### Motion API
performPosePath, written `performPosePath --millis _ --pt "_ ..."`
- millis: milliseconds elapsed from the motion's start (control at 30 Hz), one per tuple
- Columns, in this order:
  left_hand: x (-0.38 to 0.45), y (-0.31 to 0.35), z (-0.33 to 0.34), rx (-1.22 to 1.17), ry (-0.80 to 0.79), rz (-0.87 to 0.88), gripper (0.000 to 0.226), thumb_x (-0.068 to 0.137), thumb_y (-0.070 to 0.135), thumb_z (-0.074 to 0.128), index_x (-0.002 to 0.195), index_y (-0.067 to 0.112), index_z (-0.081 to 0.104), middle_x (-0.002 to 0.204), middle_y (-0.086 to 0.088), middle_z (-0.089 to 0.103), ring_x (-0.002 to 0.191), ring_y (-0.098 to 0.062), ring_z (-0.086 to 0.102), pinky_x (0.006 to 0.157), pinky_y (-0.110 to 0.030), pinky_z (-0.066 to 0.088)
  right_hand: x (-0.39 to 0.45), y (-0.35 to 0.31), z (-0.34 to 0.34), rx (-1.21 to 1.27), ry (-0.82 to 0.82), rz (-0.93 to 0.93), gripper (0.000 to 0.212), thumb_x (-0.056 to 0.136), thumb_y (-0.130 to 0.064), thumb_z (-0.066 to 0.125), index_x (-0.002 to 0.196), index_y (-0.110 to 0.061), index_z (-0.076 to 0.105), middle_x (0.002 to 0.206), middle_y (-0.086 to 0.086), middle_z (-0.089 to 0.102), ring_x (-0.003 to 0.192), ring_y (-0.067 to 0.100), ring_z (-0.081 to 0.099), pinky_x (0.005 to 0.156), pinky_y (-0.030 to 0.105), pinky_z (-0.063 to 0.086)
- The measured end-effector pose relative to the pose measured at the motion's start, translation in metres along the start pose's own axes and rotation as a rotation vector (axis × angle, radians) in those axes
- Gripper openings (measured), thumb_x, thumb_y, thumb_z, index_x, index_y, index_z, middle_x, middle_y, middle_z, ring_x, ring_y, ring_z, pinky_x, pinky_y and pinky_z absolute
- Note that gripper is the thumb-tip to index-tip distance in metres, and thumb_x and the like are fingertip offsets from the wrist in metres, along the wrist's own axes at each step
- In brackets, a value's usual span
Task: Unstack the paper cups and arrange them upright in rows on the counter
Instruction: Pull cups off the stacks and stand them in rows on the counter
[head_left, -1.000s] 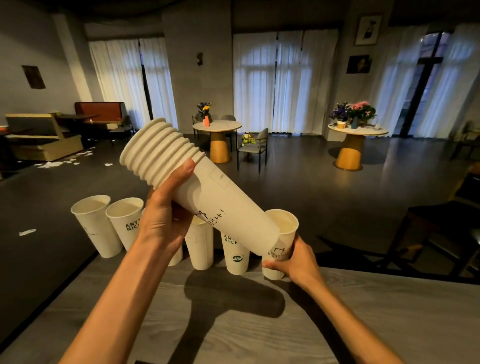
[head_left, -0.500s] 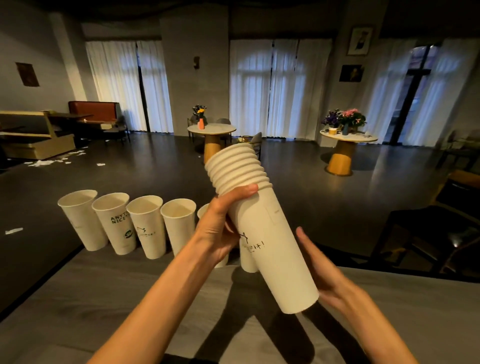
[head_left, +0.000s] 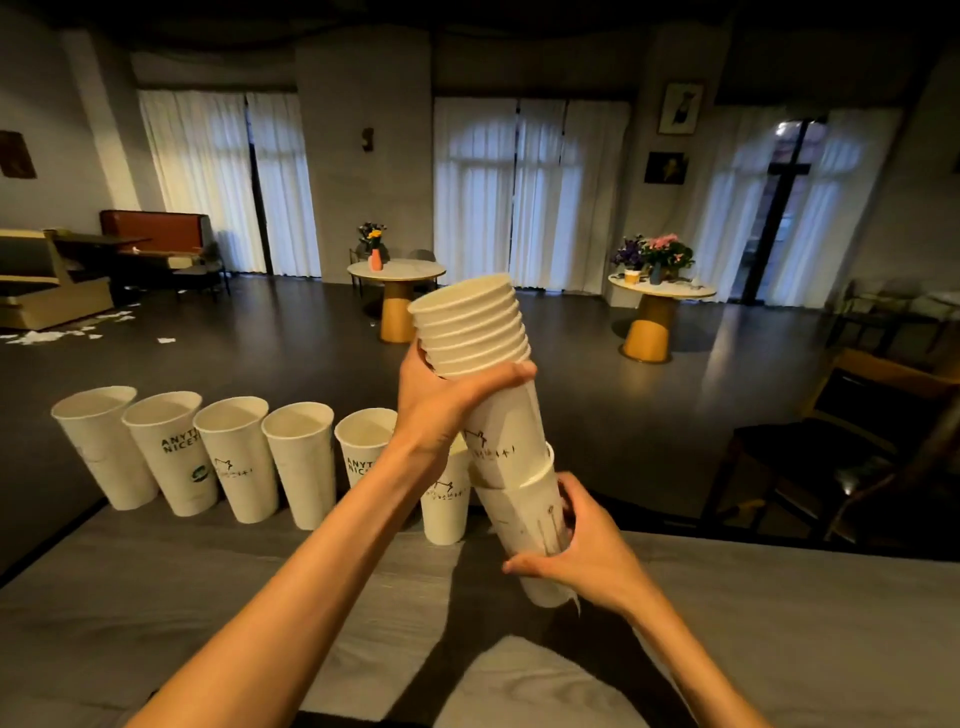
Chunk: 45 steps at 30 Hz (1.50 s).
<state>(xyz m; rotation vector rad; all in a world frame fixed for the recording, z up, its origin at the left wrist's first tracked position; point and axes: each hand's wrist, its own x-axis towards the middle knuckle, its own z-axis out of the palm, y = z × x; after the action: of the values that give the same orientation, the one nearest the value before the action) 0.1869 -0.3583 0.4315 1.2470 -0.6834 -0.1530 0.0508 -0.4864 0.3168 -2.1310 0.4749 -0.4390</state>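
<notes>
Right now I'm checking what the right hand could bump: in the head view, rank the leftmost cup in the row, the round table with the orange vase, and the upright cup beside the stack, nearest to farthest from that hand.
From the right hand:
1. Upright cup beside the stack, just to its left on the counter.
2. Leftmost cup in the row, far left along the counter's edge.
3. Round table with the orange vase, across the room, behind the stack.

Right hand (head_left: 587, 551) now around bottom cup (head_left: 524, 514), partly off the stack (head_left: 483, 358).

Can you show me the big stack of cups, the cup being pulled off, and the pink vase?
stack of cups (head_left: 467, 322), head view, ribbed rims.
bottom cup (head_left: 524, 512), head view, side wall.
pink vase (head_left: 375, 259), head view, body.
</notes>
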Motion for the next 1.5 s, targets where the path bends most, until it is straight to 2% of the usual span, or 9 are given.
performPosePath --millis 100,367,633,767,933,1033,1167,1400,1500 --pt "0.014 0.011 -0.005 -0.146 0.147 -0.026 0.086 0.047 0.035 0.099 0.124 0.016 0.065 0.108 0.0 0.076 0.099 -0.015 0.074 0.087 -0.046 0.062 0.012 0.027 0.01 0.011 0.092 0.071 0.1 0.048 -0.04 0.097 0.132 -0.036 0.044 0.115 -0.026 0.054 0.116 0.005 0.054 0.093 0.028 0.05" --pt "0.016 0.023 -0.031 -0.398 0.183 -0.074 0.063 0.058 0.025 0.09 0.117 0.021 0.067 0.096 0.002 0.077 0.084 -0.012 0.073 0.078 -0.035 0.061 0.056 0.046 0.031 0.232 0.119 0.185 0.094 0.043 -0.048 0.094 0.126 -0.043 0.05 0.125 -0.011 0.06 0.129 0.025 0.053 0.102 0.058 0.049" --pt "0.005 0.009 -0.031 -0.381 0.165 -0.116 0.088 0.046 0.039 0.09 0.126 0.013 0.064 0.099 -0.003 0.075 0.088 -0.015 0.071 0.077 -0.034 0.06 0.078 0.048 0.037 -0.018 0.185 0.228 0.102 0.052 -0.032 0.098 0.139 -0.018 0.047 0.135 0.005 0.061 0.128 0.025 0.055 0.101 0.048 0.051" --pt "-0.005 -0.002 -0.013 -0.376 0.114 -0.163 0.085 0.045 0.037 0.09 0.122 0.009 0.066 0.093 -0.002 0.076 0.081 -0.013 0.072 0.072 -0.029 0.059 0.091 0.093 0.04 0.159 0.114 0.297 0.109 0.039 -0.063 0.088 0.135 -0.037 0.044 0.136 0.009 0.059 0.125 0.028 0.057 0.101 0.053 0.051" --pt "-0.016 -0.013 0.008 -0.343 -0.051 -0.236 0.066 0.052 0.031 0.089 0.112 0.019 0.066 0.09 -0.001 0.076 0.083 -0.015 0.074 0.077 -0.036 0.061 0.042 0.062 -0.011 0.507 0.198 0.45 0.067 0.086 -0.005 0.071 0.144 -0.005 0.036 0.103 0.009 0.056 0.108 0.032 0.057 0.105 0.054 0.046" --pt "-0.022 -0.017 0.031 -0.461 -0.106 -0.377 0.07 0.051 0.028 0.089 0.117 0.013 0.068 0.093 -0.007 0.077 0.084 -0.02 0.074 0.077 -0.04 0.062 0.011 0.051 -0.045 0.667 0.143 0.466 0.049 0.084 -0.031 0.078 0.119 -0.003 0.061 0.111 0.017 0.067 0.105 0.034 0.065 0.101 0.055 0.049" --pt "-0.032 -0.027 0.069 -0.489 -0.161 -0.497 0.079 0.05 0.026 0.091 0.123 0.008 0.067 0.109 -0.017 0.076 0.094 -0.026 0.073 0.087 -0.047 0.062 -0.018 0.031 -0.08 1.117 -0.296 0.375 0.088 0.085 -0.07 0.057 0.135 0.001 0.056 0.121 0.03 0.06 0.102 0.039 0.066 0.088 0.047 0.057" --pt "-0.025 -0.036 0.096 -0.239 -0.167 -0.303 0.083 0.046 0.038 0.092 0.121 0.012 0.068 0.107 -0.009 0.078 0.101 -0.025 0.074 0.084 -0.041 0.062 -0.033 0.029 -0.09 0.648 -0.193 0.121 0.1 0.042 -0.058 0.093 0.126 -0.02 0.057 0.108 0.003 0.075 0.097 0.019 0.073 0.075 0.029 0.06" --pt "-0.021 -0.033 0.099 -0.126 -0.133 -0.198 0.086 0.041 0.041 0.094 0.12 0.017 0.068 0.108 -0.003 0.078 0.101 -0.018 0.074 0.086 -0.036 0.061 -0.026 0.045 -0.085 0.31 -0.027 0.106 0.087 0.05 -0.046 0.095 0.124 -0.043 0.05 0.119 -0.018 0.065 0.109 0.001 0.063 0.092 0.028 0.055"
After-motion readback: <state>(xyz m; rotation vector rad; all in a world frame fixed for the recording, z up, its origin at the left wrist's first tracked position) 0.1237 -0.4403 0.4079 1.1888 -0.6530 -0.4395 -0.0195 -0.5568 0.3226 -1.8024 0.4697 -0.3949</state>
